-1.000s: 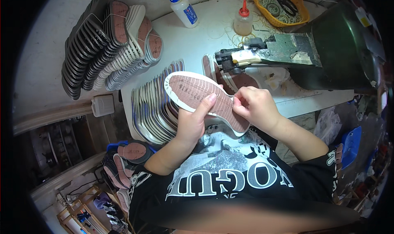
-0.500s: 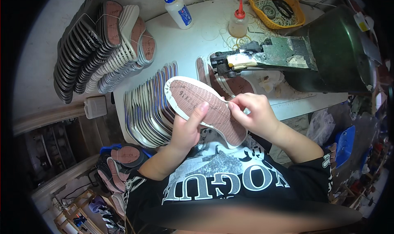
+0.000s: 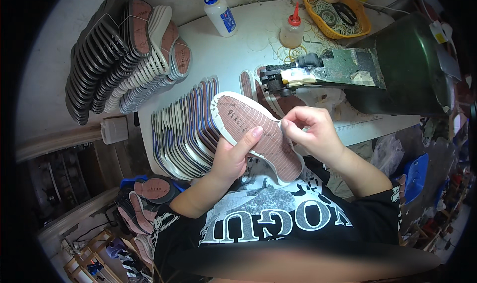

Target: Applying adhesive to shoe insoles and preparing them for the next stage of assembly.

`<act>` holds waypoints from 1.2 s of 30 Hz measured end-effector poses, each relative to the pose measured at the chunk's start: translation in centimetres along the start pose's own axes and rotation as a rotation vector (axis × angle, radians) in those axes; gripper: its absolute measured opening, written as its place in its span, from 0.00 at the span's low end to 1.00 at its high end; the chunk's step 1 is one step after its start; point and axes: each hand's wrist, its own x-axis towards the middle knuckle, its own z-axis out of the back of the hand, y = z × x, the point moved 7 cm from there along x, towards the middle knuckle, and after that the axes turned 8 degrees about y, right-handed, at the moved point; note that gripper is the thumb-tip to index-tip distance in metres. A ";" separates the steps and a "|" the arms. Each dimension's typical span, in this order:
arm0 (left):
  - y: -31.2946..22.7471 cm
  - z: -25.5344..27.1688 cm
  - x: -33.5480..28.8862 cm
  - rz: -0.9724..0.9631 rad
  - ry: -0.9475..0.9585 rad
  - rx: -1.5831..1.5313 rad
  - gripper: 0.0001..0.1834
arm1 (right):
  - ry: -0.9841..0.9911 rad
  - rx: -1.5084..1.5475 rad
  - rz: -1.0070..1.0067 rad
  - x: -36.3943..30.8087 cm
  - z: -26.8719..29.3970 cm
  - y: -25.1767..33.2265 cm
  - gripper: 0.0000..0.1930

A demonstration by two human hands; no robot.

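A shoe insole [image 3: 258, 143] with a brown, line-patterned face and a white rim is held up above my lap, tilted. My left hand [image 3: 237, 154] grips it at its near left side, thumb lying across the brown face and fingers hidden underneath. At the far right edge, my right hand [image 3: 310, 131] pinches the white rim between thumb and forefinger. Just beyond stands a green sewing machine [image 3: 348, 68], its head over more brown insoles [image 3: 247, 83] on the white table [image 3: 194, 49].
A row of white-and-blue-edged insoles [image 3: 181, 129] stands to the left. Tied bundles of insoles [image 3: 99, 59] lean at the back left. Behind are a white bottle [image 3: 220, 17], a red-tipped bottle [image 3: 291, 32] and a yellow basket [image 3: 343, 32] of rubber bands. A blue stool [image 3: 416, 177] sits at right.
The insole and both hands have shifted slightly to the right. The whole view has shifted a little too. My right hand stays pinched at the insole's edge.
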 end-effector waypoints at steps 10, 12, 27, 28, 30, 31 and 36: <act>-6.6 0.3 5.1 -0.232 -0.115 0.163 0.18 | 0.403 0.755 -0.309 -4.7 -6.0 -3.4 0.14; -6.2 0.8 7.4 -0.249 -0.115 0.296 0.18 | 0.304 0.761 -0.301 -5.1 -6.1 -3.1 0.13; -4.5 -1.0 13.0 -0.182 -0.082 0.651 0.23 | 0.092 1.001 -0.302 -5.0 -4.9 -2.1 0.15; -4.9 -1.1 13.2 -0.180 -0.086 0.648 0.23 | 0.053 1.004 -0.261 -4.5 -4.7 -2.0 0.14; -4.8 -1.7 14.1 -0.070 0.010 0.588 0.21 | 0.049 1.008 -0.219 -3.8 -4.3 -1.5 0.15; -5.0 -1.7 14.5 -0.066 0.007 0.582 0.21 | 0.042 1.012 -0.170 -3.4 -3.8 -1.0 0.16; -6.0 -1.3 16.4 -0.050 -0.009 0.514 0.23 | -0.154 1.078 -0.229 -1.6 -2.0 0.3 0.14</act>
